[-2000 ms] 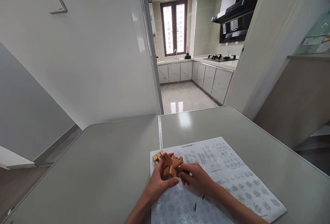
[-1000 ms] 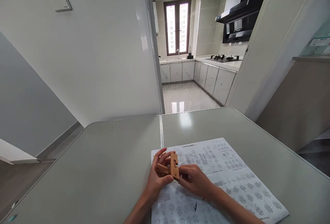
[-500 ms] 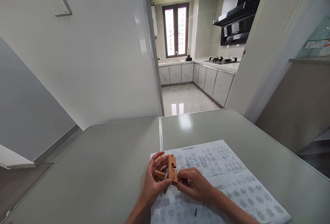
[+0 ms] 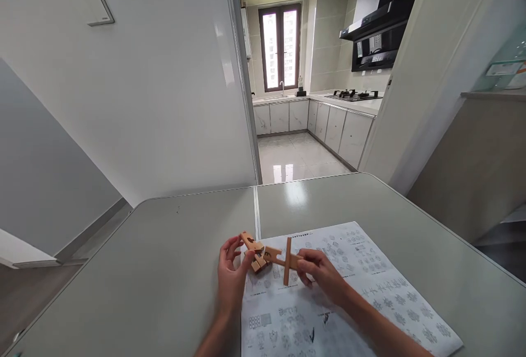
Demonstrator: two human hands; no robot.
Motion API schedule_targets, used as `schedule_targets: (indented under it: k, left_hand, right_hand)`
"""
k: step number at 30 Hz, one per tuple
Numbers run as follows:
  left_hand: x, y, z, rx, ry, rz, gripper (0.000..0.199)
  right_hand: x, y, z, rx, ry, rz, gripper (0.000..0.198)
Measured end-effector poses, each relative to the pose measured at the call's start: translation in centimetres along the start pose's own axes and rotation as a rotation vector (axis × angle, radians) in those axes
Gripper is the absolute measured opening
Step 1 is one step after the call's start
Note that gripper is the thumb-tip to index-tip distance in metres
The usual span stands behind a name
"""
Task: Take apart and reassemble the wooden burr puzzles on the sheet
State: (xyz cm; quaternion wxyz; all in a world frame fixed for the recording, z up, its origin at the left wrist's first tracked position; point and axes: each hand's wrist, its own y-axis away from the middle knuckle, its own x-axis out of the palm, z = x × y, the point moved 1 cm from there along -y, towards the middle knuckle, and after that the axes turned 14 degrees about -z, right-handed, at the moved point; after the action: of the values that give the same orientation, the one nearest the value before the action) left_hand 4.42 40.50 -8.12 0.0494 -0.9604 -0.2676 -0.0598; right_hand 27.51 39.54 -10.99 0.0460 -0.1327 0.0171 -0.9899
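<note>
My left hand grips a small cluster of notched wooden puzzle pieces just above the table. My right hand pinches two wooden bars joined as a cross, held a little to the right of that cluster. The two wooden groups are apart or barely touching; I cannot tell which. Both hover over the left end of a printed instruction sheet with many small diagrams.
The sheet lies on a grey-green table with a seam down its middle. A white wall rises behind the table's left half. Beyond the far edge an open doorway leads into a kitchen with cabinets and a stove.
The wooden pieces were held together between both hands. Now my hands have spread, the left keeping a cluster and the right drawing the crossed bars out to the right.
</note>
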Motion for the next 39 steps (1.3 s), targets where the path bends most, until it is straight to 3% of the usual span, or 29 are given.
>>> schedule_targets:
  k: [2, 5, 9, 12, 26, 30, 39]
  left_hand:
    - [0.2, 0.6, -0.2, 0.083, -0.14, 0.043, 0.063]
    - [0.7, 1.8, -0.6, 0.184, -0.271, 0.207, 0.07]
    - [1.1, 2.9, -0.4, 0.438, -0.411, 0.421, 0.077]
    - [1.1, 3.1, 0.2, 0.549, -0.495, 0.502, 0.081]
    - [0.9, 2.7, 1.1, 0.652, -0.699, 0.483, 0.074]
    - [1.0, 2.6, 0.8, 0.734, -0.725, 0.457, 0.072]
    - [1.1, 2.4, 0.6, 0.95, -0.8, 0.553, 0.062]
  right_hand:
    - [-0.7, -0.3, 0.2, 0.02, -0.092, -0.071, 0.042]
    - [-1.1, -0.6, 0.6, 0.031, -0.157, -0.128, 0.044]
    - [-1.1, -0.6, 0.7, 0.039, -0.182, -0.142, 0.042]
    - [-1.0, -0.6, 0.5, 0.056, -0.202, -0.13, 0.042]
    - [-0.3, -0.4, 1.0, 0.087, -0.174, -0.094, 0.044]
    - [-0.5, -0.5, 0.5, 0.082, -0.185, -0.074, 0.041]
    - [-0.4, -0.4, 0.8, 0.072, -0.134, -0.051, 0.041]
